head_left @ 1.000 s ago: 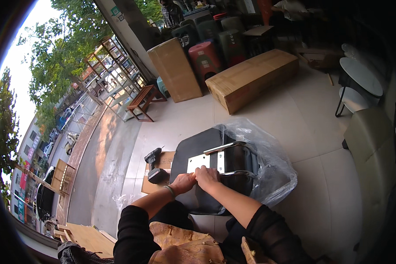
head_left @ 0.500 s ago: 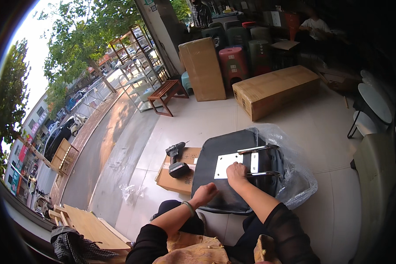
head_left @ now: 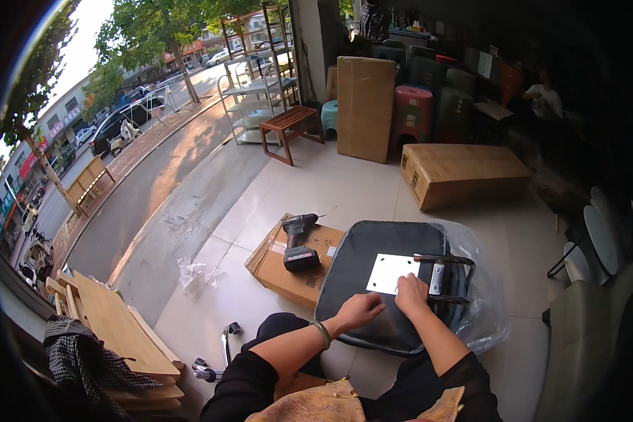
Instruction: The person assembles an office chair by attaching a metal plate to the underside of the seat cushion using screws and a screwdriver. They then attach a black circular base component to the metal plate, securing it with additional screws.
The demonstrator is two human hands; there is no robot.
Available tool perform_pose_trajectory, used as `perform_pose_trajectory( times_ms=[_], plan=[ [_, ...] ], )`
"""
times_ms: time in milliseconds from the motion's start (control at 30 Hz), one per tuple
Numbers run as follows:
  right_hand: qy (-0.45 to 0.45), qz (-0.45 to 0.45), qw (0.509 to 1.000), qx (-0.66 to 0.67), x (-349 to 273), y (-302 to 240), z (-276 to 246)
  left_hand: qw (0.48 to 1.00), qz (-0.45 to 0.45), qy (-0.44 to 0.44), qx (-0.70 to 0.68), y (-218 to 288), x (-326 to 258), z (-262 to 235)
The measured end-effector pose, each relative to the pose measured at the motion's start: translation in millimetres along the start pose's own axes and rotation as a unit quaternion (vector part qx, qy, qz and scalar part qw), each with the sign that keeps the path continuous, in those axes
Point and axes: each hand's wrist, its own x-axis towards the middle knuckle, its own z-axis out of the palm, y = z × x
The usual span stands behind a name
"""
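A black padded seat (head_left: 352,257) lies in front of my knees, partly in clear bubble wrap (head_left: 491,309). On its upturned face sits a white metal plate (head_left: 385,273) with holes near its corners. A chrome U-shaped bracket (head_left: 464,261) with a slotted cross-piece lies just right of the plate. My right hand (head_left: 412,292) is closed in a pinch at the plate's near right edge; whatever its fingertips hold is too small to make out. My left hand (head_left: 362,309) hovers over the seat's near part, fingers curled, their contents hidden.
A cordless drill (head_left: 300,243) rests on a flat cardboard box (head_left: 267,260) left of the seat. Chrome tube parts (head_left: 225,348) and crumpled plastic (head_left: 193,276) lie on the floor. Wooden panels (head_left: 123,327) lean at lower left. Large cartons (head_left: 464,176) and a slatted bench (head_left: 288,125) stand farther back.
My view has shifted, bringing the chrome tube parts into sight at lower left. Both hands stay over the seat, the right one still pinching near the plate's edge.
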Motion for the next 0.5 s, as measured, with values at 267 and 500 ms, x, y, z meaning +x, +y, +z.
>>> perform_pose_trajectory(
  times_ms=[267, 500],
  plan=[
    [-0.036, 0.000, 0.999, -0.010, 0, 1, -7, 0.999, -0.030, -0.006, -0.013, 2, -1, 2],
    [-0.016, 0.021, 1.000, -0.006, 1, 2, 0, 0.998, -0.022, 0.002, -0.052, 0, -3, 11]
  ],
)
